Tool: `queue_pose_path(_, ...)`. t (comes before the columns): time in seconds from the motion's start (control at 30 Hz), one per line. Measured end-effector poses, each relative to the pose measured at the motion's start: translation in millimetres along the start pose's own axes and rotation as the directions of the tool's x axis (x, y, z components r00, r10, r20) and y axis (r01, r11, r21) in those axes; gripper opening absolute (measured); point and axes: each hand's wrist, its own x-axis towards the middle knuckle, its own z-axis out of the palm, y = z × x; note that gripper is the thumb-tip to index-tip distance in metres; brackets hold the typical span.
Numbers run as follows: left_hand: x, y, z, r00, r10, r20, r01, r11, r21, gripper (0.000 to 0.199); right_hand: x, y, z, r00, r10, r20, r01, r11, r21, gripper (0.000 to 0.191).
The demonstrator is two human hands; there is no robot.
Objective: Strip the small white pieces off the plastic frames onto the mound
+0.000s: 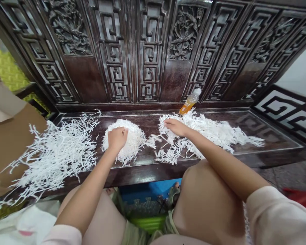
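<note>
My left hand point(118, 136) rests closed like a fist over a rounded heap of short white pieces point(132, 144) in the middle of the dark bench; what its fingers hold, if anything, is hidden. To the right, my right hand point(175, 127) is closed, fingertips pressed together among white branched strands point(211, 132) spread in a long loose pile. Just below that hand, a thin white strand point(153, 140) looks smeared by motion. On the left, a bigger tangle of white branching twig-like pieces point(63, 153) spills over the bench's front edge.
A bottle of orange drink point(189, 102) stands behind the right pile, against the carved wooden backrest point(135, 51). The dark wooden bench point(145, 169) has an openwork armrest point(288, 112) at its right end. My knees are close to its front edge. Brown cardboard point(12, 143) lies at left.
</note>
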Motion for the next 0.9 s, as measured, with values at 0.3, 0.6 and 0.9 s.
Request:
queue_pose_path(0.3,9,-34,8.2,0.988,-0.120,-0.096,0.148,0.909,0.389,0.045,4,-24,16,0.977,-0.002,0.215,-0.065,0.950,0.306,0.022)
queue_pose_path(0.6,9,-31,18.4,0.988,-0.107,-0.112,0.140,0.926,0.351,0.044,-2,-34,20,0.978,-0.082,0.192,0.035,0.972,0.234,0.025)
queue_pose_path(0.9,-3,-11,16.4,0.974,-0.101,-0.205,0.158,0.945,0.285,0.043,-4,-45,25,0.980,-0.114,0.163,0.088,0.983,0.162,0.023)
